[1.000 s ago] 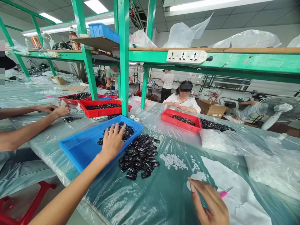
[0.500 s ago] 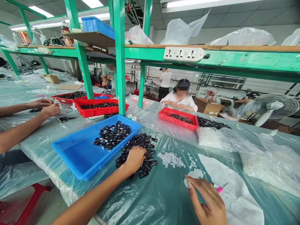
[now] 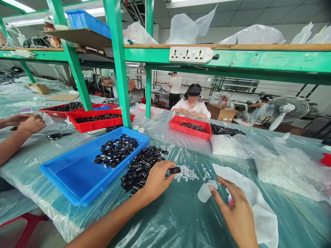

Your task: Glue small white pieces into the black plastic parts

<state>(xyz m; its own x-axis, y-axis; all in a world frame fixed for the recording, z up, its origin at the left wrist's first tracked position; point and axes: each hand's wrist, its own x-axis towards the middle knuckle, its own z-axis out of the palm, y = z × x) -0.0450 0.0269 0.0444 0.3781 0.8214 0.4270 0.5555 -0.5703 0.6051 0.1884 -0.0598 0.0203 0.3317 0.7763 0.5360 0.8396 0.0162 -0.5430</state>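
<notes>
Just right of the black pile [image 3: 142, 164], we pinch 1 black piece [image 3: 176, 170] in our left hand [image 3: 157, 179], long axis sideways toward our right hand [image 3: 237, 206], its thumb and fingers parted beside a white plastic piece [image 3: 204, 194].

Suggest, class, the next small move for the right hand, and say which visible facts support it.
Probably, the right hand should pinch one of the white bits: it is open, the bits lie scattered between the two hands, and the left hand holds a single black piece close to them.
</notes>
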